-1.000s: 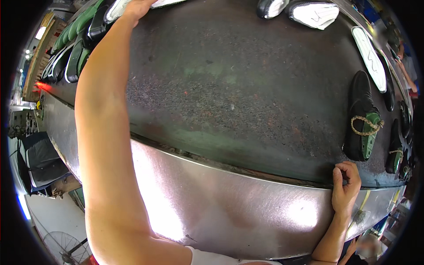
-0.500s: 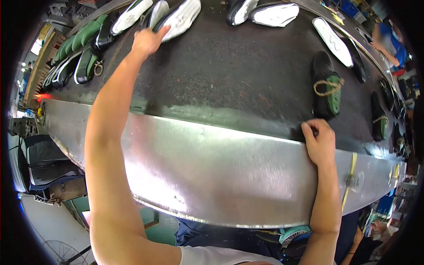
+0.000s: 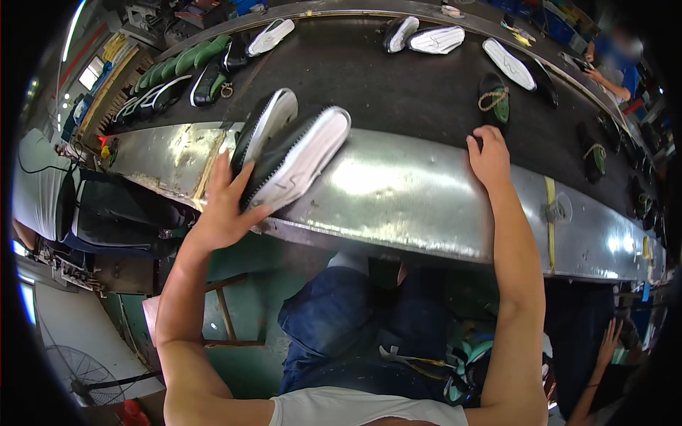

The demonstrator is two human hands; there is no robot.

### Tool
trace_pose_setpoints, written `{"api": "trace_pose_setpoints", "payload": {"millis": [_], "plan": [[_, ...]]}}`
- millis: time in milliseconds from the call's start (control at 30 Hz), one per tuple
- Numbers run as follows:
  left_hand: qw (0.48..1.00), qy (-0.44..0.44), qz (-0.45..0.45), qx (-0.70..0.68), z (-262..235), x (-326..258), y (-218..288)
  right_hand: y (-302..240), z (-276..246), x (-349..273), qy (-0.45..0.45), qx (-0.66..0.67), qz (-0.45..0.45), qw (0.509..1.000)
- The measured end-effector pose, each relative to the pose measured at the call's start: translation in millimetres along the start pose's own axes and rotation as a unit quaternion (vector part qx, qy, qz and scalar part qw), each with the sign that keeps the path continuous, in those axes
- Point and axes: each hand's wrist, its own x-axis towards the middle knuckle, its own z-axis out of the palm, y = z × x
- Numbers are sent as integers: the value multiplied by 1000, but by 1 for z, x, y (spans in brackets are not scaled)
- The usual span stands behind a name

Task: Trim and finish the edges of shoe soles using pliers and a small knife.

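A pair of black shoes with white soles turned up (image 3: 302, 160) is at the metal ledge (image 3: 419, 213), left of the middle. My left hand (image 3: 226, 206) grips the pair at the near ends. Its thumb lies along the right shoe, one finger reaches between the two, and the others are on the left shoe's outer side. My right hand (image 3: 490, 157) rests by the ledge's far edge, its fingers loosely curled, with nothing seen in them. Just beyond it stands a black shoe with green lining and a twisted cord (image 3: 495, 98).
On the dark tabletop (image 3: 341, 71), more white-soled shoes (image 3: 437, 40) lie at the far side. Green and black shoes (image 3: 206, 84) line the far left. Several dark shoes (image 3: 593, 153) stand at right. Two people are nearby, one (image 3: 618, 67) far right.
My left hand has drawn the white-soled pair from the far left of the tabletop to the near ledge. The view has shifted; my right hand stays by the ledge's edge.
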Motion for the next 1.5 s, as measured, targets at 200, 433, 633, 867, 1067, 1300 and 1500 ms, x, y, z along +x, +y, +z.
{"api": "trace_pose_setpoints", "payload": {"millis": [200, 433, 633, 867, 1067, 1300, 1500], "plan": [[978, -150, -21, 141, 19, 134, 58, -79, -61, -92, 14, -10, -58, 998], [985, -170, -13, -24, 45, 207, 41, -186, -192, -369, -389, 72, 2, 918], [932, -142, 143, -302, 3, 97, 103, -192, -222, -426, -513, 51, 189, 836], [722, -29, -6, -691, 93, -103, 167, -145, -227, -435, -463, 464, 472, 589], [695, -106, -74, -707, 164, -168, 181, -214, -248, -386, -411, 487, 445, 629], [736, -158, 46, -657, 140, -172, 167, -254, -218, -343, -403, 461, 292, 735], [768, -166, 47, -617, 124, -175, 168, -248, -216, -312, -433, 552, 350, 621]]}}
